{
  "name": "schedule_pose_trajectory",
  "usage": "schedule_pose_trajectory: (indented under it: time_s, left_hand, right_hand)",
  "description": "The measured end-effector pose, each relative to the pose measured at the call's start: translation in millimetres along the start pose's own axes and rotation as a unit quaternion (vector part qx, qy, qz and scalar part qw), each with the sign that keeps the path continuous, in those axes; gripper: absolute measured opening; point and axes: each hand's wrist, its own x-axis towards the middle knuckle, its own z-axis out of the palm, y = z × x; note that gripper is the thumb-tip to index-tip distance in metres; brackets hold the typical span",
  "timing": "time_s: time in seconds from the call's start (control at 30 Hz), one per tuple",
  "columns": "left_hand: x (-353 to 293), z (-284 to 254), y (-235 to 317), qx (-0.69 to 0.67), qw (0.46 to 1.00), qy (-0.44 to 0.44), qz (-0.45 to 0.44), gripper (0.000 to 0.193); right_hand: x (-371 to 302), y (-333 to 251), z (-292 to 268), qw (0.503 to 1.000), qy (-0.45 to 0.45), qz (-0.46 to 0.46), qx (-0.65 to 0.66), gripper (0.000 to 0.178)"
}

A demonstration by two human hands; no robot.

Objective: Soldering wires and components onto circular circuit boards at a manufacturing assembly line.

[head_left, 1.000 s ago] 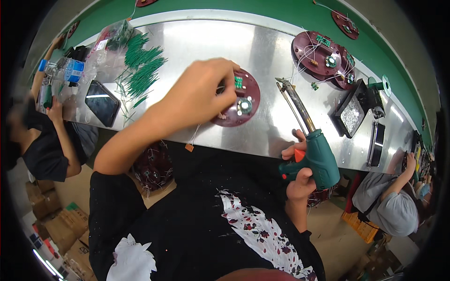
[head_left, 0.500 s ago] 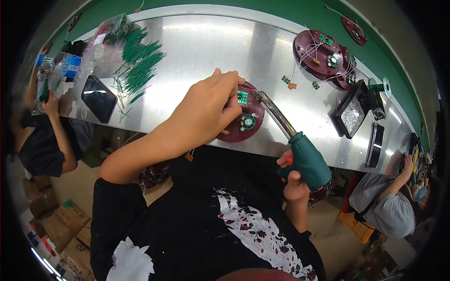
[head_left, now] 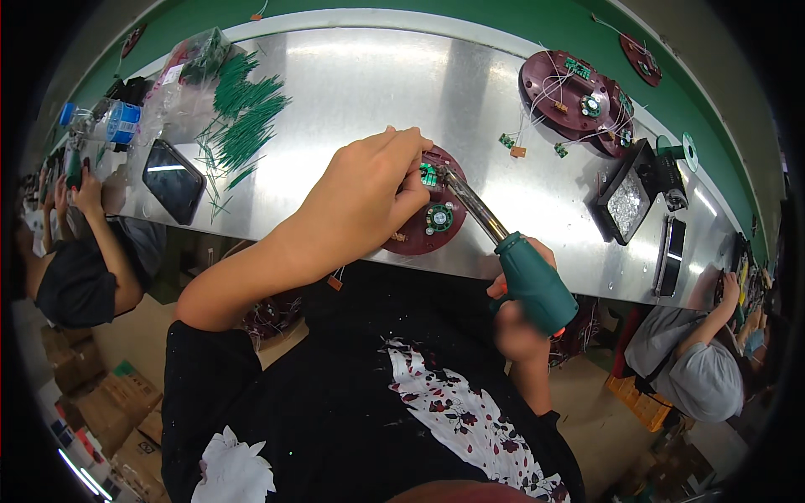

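A round maroon plastic housing (head_left: 428,241) lies on the metal table in front of me. It carries a small green circuit board (head_left: 428,175) and a round green-rimmed part (head_left: 438,218). My left hand (head_left: 369,189) rests over the housing's left side, thumb and fingers drawn together beside the board; whatever they pinch is hidden. In my right hand (head_left: 521,334) is a green soldering gun (head_left: 537,281), gripped by its handle below the body. Its metal barrel slants up and left, and the tip is at the circuit board's right edge.
Loose green wires (head_left: 245,126) and a dark phone (head_left: 173,180) lie to the left, with a plastic bottle (head_left: 122,122) beyond. At the right are more wired maroon housings (head_left: 549,84), a black tray (head_left: 625,205) and a solder spool (head_left: 689,152). Other people sit at both sides.
The soldering gun in my right hand has moved left, bringing its tip from the housing's right edge to the circuit board. My left hand has stayed nearly in place.
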Motion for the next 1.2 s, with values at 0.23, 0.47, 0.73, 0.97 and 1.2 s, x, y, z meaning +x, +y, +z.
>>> schedule_pose_trajectory:
  time_s: [0.23, 0.47, 0.73, 0.97, 1.2]
  left_hand:
    - [0.4, -0.4, -1.1, -0.004, 1.000, -0.001, 0.005, 0.023]
    - [0.5, -4.1, -1.8, 0.022, 0.999, -0.036, 0.000, 0.027]
    - [10.8, -9.7, 3.2, 0.122, 0.989, -0.020, 0.084, 0.015]
    - [18.1, -20.9, 9.5, 0.228, 0.964, -0.028, 0.133, 0.016]
    - [18.1, -11.5, 5.4, 0.061, 0.997, -0.019, 0.030, 0.014]
  right_hand:
    - [1.9, 3.7, -6.0, 0.998, -0.036, -0.033, -0.030, 0.051]
    - [-12.9, -3.0, -6.0, 0.991, 0.030, 0.077, 0.101, 0.070]
    - [-8.5, -3.7, -4.5, 0.992, 0.048, 0.071, 0.095, 0.082]
    - [-9.1, 2.4, -6.0, 0.990, 0.069, 0.058, 0.107, 0.079]
    - [-9.3, 6.8, -10.5, 0.987, 0.075, 0.061, 0.128, 0.077]
